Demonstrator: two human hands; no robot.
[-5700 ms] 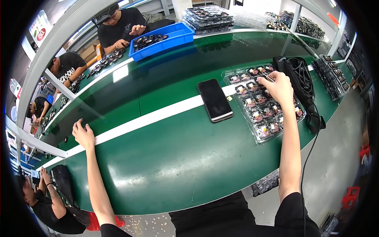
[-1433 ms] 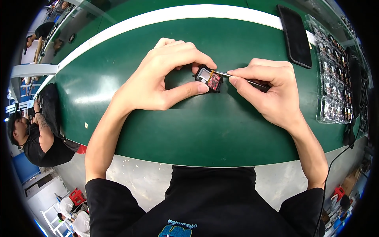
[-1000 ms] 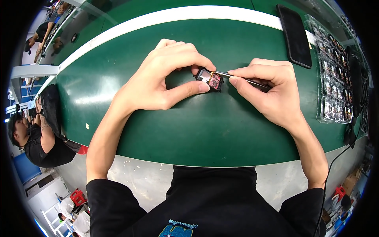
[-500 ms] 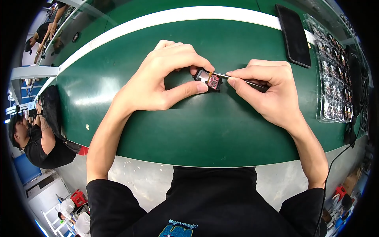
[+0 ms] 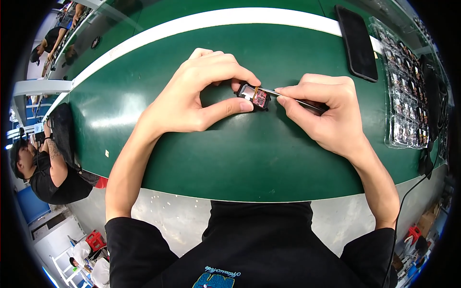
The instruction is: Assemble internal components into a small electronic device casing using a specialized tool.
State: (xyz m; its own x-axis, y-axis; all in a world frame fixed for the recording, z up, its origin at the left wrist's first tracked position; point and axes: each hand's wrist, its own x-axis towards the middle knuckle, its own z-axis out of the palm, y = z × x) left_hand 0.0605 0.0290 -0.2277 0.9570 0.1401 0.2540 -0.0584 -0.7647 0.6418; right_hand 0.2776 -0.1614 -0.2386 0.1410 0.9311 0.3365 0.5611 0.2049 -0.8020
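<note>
Left hand [image 5: 192,98] pinches a small black module [image 5: 253,95] between thumb and forefinger, holding it down on the green table [image 5: 230,158]. The module shows a red circuit board and a pale square part on top. It sits about mid-table, just on the person's side of the white stripe [image 5: 201,21] that runs across the table.

Right hand [image 5: 324,113] is closed narrow around thin metal tweezers [image 5: 293,97], fingers bunched on the shaft. The tweezer tip touches the module's right edge at a small orange bit. Both hands rest on the table, either side of the module, fingertips near each other.

Right of the module and past the stripe lies a black phone [image 5: 357,43], screen dark, flat on the table. Further right of the phone, a clear plastic tray [image 5: 408,91] holds rows of similar small modules; a black cable [image 5: 432,158] runs along the tray's far side to the table edge.

Far left of the module, off the table end, another person in a black shirt [image 5: 38,168] is seated.
</note>
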